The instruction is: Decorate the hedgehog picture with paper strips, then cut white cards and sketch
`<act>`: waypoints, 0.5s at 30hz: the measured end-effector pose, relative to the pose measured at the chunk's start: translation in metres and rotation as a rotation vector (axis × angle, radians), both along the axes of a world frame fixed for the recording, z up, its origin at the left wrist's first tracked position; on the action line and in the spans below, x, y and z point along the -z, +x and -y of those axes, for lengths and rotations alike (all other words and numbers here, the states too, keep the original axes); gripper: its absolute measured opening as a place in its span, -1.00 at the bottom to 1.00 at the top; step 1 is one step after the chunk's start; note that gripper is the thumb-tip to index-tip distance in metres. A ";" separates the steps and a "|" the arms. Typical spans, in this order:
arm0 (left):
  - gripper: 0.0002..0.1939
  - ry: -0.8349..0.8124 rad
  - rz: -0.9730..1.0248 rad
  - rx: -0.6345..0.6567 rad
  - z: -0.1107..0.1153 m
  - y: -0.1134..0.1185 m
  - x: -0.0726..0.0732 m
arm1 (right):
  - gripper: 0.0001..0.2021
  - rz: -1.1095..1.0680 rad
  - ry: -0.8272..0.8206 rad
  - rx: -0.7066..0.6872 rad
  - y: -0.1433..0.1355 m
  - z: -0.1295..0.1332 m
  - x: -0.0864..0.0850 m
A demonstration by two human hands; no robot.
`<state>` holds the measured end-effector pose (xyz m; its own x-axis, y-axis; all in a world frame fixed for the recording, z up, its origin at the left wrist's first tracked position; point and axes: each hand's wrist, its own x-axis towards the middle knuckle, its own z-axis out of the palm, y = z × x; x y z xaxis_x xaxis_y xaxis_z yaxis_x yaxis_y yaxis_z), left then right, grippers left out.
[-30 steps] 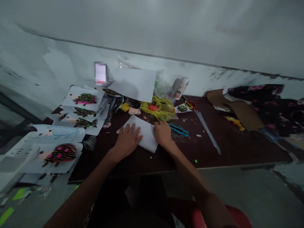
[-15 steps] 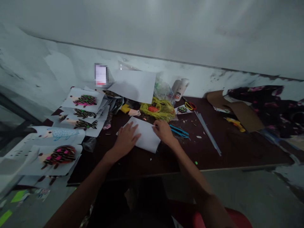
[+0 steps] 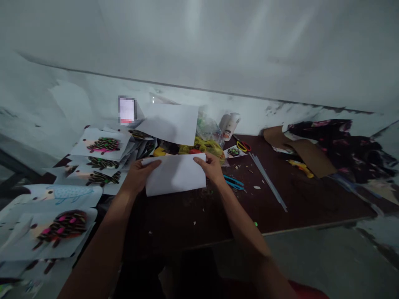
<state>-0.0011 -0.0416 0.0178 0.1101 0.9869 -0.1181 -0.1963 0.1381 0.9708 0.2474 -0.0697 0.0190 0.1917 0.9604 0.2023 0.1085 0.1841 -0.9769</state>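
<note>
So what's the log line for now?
left hand: holds white rectangular paper sheet; right hand: holds same sheet; dark brown table: beneath

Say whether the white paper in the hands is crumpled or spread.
The white paper is spread: left hand and right hand hold its upper edge, face smooth. Cannot tell whether doubled.

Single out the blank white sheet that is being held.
The nearer sheet, pinched near its upper edge by the left hand and right hand; the other blank sheet is farther back, touched by neither.
</note>
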 end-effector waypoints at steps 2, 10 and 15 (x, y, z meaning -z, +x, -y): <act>-0.46 -0.015 -0.003 -0.009 0.000 0.003 0.000 | -0.57 -0.041 -0.006 0.011 -0.001 0.003 0.003; -0.56 -0.066 0.009 -0.079 0.004 0.009 -0.012 | -0.62 -0.102 -0.022 0.072 -0.005 0.009 0.004; -0.58 -0.091 0.034 -0.082 0.003 0.007 -0.007 | -0.66 -0.143 -0.036 0.066 -0.005 0.013 0.007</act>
<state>0.0058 -0.0444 0.0243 0.0349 0.9780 -0.2057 -0.2432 0.2079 0.9474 0.2422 -0.0825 0.0124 0.2788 0.9509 0.1342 -0.0216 0.1459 -0.9891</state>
